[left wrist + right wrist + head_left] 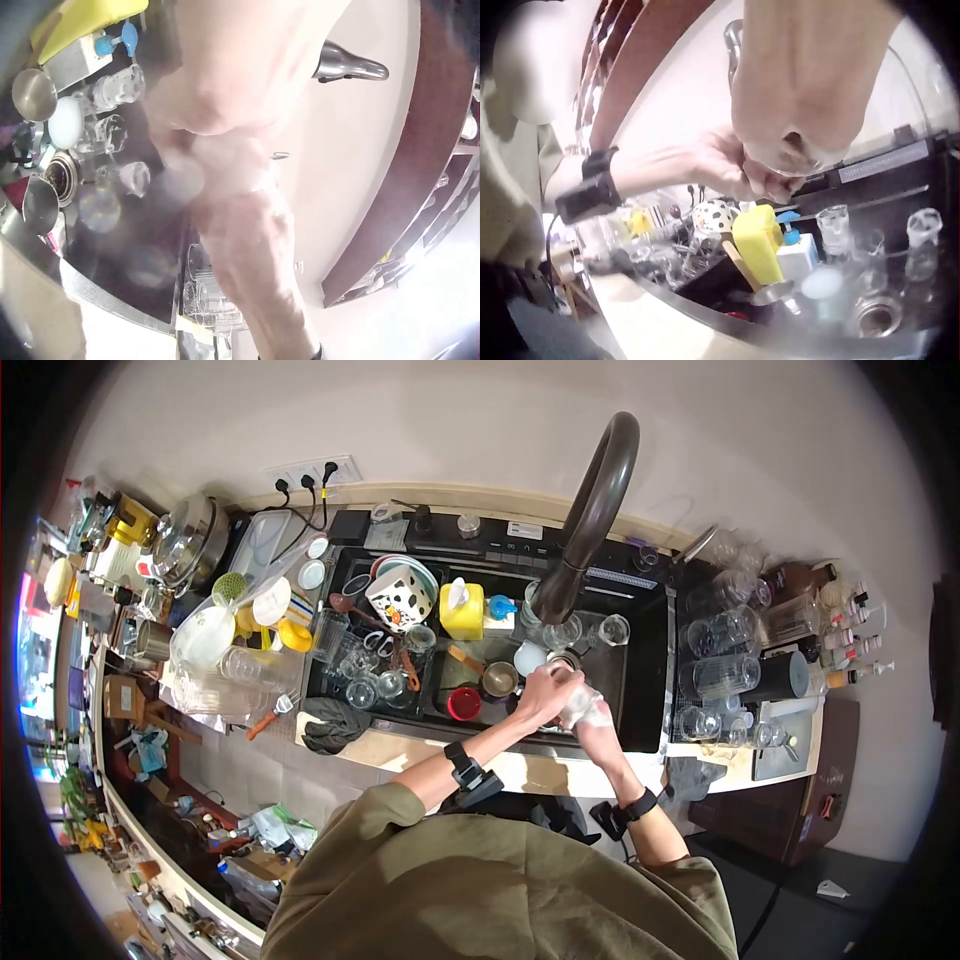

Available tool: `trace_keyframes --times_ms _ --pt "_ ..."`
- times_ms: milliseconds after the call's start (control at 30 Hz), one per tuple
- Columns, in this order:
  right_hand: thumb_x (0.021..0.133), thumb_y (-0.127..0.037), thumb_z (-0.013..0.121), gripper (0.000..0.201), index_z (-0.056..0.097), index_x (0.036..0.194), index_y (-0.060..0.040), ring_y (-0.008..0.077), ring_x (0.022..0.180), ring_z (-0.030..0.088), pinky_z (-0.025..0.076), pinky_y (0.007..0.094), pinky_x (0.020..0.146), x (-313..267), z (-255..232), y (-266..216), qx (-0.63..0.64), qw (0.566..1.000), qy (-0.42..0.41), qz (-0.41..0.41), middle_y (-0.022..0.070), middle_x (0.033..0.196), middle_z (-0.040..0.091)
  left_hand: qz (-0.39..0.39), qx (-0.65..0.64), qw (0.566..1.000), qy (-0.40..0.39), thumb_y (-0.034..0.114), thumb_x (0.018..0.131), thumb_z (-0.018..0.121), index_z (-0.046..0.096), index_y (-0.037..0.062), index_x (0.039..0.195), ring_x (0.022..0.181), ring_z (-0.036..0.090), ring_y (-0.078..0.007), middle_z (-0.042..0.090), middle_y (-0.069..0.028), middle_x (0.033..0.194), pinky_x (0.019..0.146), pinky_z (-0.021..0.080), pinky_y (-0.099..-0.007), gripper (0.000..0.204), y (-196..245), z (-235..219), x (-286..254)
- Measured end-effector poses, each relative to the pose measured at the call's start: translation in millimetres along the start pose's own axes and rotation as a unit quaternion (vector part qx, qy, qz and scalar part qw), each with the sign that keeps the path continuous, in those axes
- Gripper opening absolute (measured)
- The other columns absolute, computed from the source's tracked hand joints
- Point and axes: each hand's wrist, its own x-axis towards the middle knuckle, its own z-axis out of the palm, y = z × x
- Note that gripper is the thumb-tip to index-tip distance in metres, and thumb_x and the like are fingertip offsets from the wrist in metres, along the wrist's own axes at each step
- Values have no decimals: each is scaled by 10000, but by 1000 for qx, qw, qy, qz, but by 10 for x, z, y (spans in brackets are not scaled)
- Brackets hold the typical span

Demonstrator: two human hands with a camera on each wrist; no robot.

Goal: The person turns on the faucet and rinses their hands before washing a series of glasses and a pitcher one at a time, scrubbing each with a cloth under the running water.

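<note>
My left hand (548,694) and right hand (597,732) meet over the right part of the sink. Between them they hold a clear glass (578,706), mostly hidden by fingers and whitish suds. White foam coats my right hand's back and fingers. In the right wrist view the glass's curved clear edge (784,159) shows under my right hand (802,90), with my left fingers curled close beside it. The left wrist view shows my left hand (232,67) above the right hand (247,232), the space between them blurred white.
The dark faucet (600,490) arches over the sink behind the hands. In the sink stand a yellow container (461,615), a blue-topped pump bottle (500,615), a metal cup (499,680), a red cup (464,703) and several glasses. Glass jars (720,675) crowd the right counter.
</note>
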Motion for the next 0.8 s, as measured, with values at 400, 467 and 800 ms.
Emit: trace_keyframes --times_ms 400,467,800 --pt "697 25 521 246 567 938 7 362 771 605 495 396 673 25 -204 -151 -437 827 -188 -301 162 842 622 -150 -1 965 -215 338 898 453 588 41 1025 723 597 -175 603 -84 911 564 485 -311 350 18 -258 202" --pt "637 51 537 267 559 901 16 418 792 574 487 426 687 4 -143 -105 -450 830 -170 -283 209 839 600 -173 11 976 -134 330 859 491 615 16 964 657 608 -204 628 -110 845 437 455 -342 354 -11 -152 230" --pt "891 -74 425 180 562 1005 -49 175 803 607 504 293 644 196 -84 122 307 918 85 237 51 942 614 164 -43 984 51 171 861 494 610 -37 822 643 622 -206 643 -142 724 621 474 -325 242 -29 8 131"
